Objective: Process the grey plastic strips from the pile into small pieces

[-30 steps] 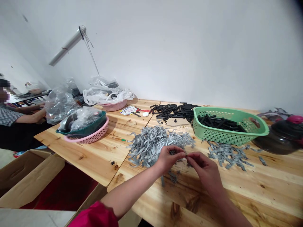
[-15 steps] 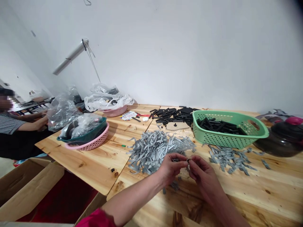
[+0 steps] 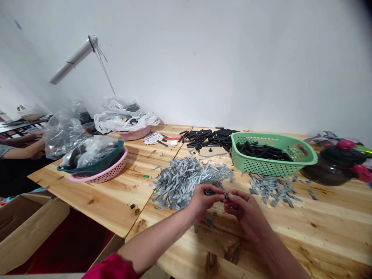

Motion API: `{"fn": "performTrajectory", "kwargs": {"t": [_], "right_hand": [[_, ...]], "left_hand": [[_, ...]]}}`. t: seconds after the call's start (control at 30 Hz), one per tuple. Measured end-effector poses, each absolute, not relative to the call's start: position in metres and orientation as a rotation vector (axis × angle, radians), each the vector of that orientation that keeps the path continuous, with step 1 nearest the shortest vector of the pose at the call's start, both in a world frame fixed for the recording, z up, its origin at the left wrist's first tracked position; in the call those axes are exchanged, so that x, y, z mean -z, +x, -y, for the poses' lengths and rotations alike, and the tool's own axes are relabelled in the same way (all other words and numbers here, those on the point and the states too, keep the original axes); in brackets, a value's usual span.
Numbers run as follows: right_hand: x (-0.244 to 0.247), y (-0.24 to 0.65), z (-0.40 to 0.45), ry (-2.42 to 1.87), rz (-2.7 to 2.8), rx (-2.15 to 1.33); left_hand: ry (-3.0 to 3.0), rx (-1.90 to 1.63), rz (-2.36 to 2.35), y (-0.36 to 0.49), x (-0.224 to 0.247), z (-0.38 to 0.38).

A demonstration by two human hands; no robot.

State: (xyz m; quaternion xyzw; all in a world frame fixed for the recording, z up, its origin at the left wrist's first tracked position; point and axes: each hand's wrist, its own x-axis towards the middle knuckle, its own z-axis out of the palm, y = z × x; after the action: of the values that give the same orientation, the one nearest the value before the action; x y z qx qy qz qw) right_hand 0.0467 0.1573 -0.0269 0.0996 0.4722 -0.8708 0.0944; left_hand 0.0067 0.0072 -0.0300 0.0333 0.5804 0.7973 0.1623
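My left hand (image 3: pixel 205 200) and my right hand (image 3: pixel 242 209) meet fingertip to fingertip above the table's front part. Both pinch a small grey strip (image 3: pixel 226 195), mostly covered by the fingers; its exact shape is hard to make out. Just behind my left hand spreads a heap of grey strips (image 3: pixel 177 182), with a looser batch of short grey pieces (image 3: pixel 273 188) to the right of my right hand. A few grey scraps (image 3: pixel 208 221) lie below my wrists.
A green basket (image 3: pixel 270 168) holds black rods; more black rods (image 3: pixel 203 137) lie behind. A dark pot (image 3: pixel 328 166) stands right. Left are a pink basket (image 3: pixel 116 170) with a teal tray, bagged goods (image 3: pixel 124 118), an open cardboard box (image 3: pixel 43 240) and another person's arm (image 3: pixel 29 149).
The view has shifted slightly, so the scene sits further left. My fingertips remain together, and the small grey piece between them has turned a little.
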Motion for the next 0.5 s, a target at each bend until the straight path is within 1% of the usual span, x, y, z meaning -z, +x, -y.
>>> {"fn": "performTrajectory", "kwargs": {"t": [0.17,0.5], "right_hand": [[0.031,0.0456,-0.1563,0.334,-1.436,2.576],[0.031,0.0461,-0.1512,0.45,-1.323,2.659]], "left_hand": [[0.36,-2.266,-1.817,0.0061,0.0236,-0.0045],[0.753,-2.159,-2.161,0.0009,0.0271,0.0011]]}}
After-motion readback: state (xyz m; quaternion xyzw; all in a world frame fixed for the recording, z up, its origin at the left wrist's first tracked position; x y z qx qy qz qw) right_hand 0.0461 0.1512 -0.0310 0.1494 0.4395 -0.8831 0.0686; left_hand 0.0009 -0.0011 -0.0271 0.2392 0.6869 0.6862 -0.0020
